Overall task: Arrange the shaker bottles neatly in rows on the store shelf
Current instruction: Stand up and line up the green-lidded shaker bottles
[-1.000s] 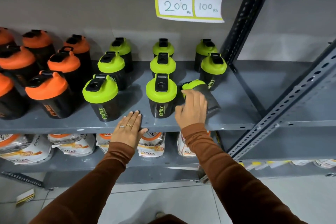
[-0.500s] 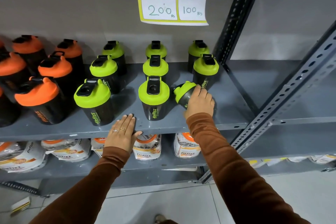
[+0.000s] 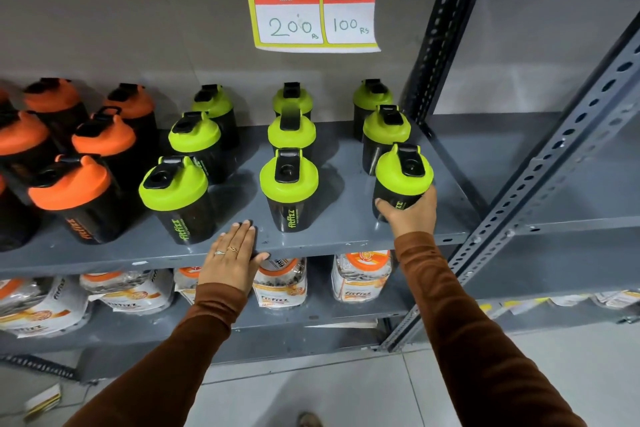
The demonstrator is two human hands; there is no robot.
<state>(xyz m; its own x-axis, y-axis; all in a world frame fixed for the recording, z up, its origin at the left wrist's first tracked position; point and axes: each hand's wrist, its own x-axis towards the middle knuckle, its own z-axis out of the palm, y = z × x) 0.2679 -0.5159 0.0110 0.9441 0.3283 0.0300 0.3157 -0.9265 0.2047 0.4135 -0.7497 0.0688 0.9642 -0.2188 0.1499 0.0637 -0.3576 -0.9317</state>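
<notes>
Black shaker bottles stand in rows on the grey shelf [image 3: 346, 229]. Green-lidded ones fill three columns in the middle and right; orange-lidded ones [image 3: 74, 184] crowd the left. My right hand [image 3: 412, 215] grips the body of the front right green-lidded bottle [image 3: 403, 173], which stands upright at the head of the right column. My left hand [image 3: 232, 256] lies flat on the shelf's front edge with fingers spread, between the front left green bottle [image 3: 175, 191] and the front middle one [image 3: 289, 184], holding nothing.
A price sign [image 3: 315, 10] hangs from the shelf above. Slotted metal uprights [image 3: 540, 177] rise at the right, with bare shelf beyond them. Packaged bags [image 3: 280, 284] lie on the lower shelf. Tiled floor lies below.
The green-lidded bottle that lay tipped on its side under my right hand now stands upright at the front of the right column. My left hand stayed on the shelf edge.
</notes>
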